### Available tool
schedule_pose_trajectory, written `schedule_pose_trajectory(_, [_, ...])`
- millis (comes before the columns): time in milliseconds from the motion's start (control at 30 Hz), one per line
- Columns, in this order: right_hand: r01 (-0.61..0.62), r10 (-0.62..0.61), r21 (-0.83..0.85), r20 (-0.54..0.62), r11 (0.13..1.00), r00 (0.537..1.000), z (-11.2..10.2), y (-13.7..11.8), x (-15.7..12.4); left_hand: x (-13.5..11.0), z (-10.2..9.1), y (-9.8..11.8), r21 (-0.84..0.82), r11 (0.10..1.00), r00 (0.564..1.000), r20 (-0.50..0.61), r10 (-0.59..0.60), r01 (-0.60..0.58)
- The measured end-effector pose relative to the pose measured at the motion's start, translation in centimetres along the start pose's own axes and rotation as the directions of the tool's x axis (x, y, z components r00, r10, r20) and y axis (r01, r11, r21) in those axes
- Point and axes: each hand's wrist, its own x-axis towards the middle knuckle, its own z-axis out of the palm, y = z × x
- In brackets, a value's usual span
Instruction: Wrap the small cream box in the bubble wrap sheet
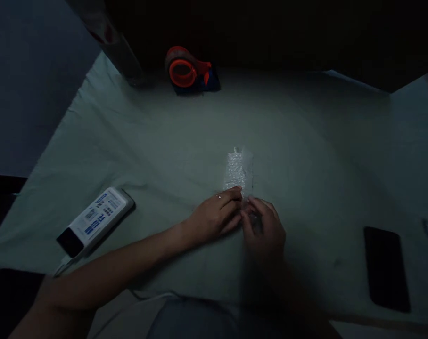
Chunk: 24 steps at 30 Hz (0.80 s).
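A small, flat rectangle of clear bubble wrap (pixel 236 168) lies on the green cloth, a little right of the middle. It has a narrow tab at its far end. My left hand (pixel 216 214) rests at its near left corner, fingers bent and close together on the plastic. At the near right end, my right hand (pixel 265 226) pinches the plastic between thumb and forefinger. Both sets of fingertips nearly meet there, and they cover the near edge. Whether anything is inside the wrap, I cannot tell in this dim light.
An orange and blue tape dispenser (pixel 185 73) stands at the back. To the left lies a white device (pixel 97 219) with a blue-printed label and a cable. A black phone (pixel 387 268) is at the right. The green cloth (pixel 306 155) has a dark box-like shape behind it.
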Motion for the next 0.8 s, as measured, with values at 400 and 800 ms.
schedule_pose_trajectory(400, [0.261, -0.25, -0.017, 0.227, 0.965, 0.941, -2.1, 1.0, -0.8, -0.8, -0.9, -0.8, 0.118, 0.992, 0.999, -0.007, 0.035, -0.034])
schedule_pose_trajectory(800, [0.319, -0.343, 0.132, 0.259, 0.939, 0.903, -2.6, 2.3, 0.1, -0.6, -0.4, -1.7, 0.119, 0.99, 0.996, -0.037, 0.078, -0.073])
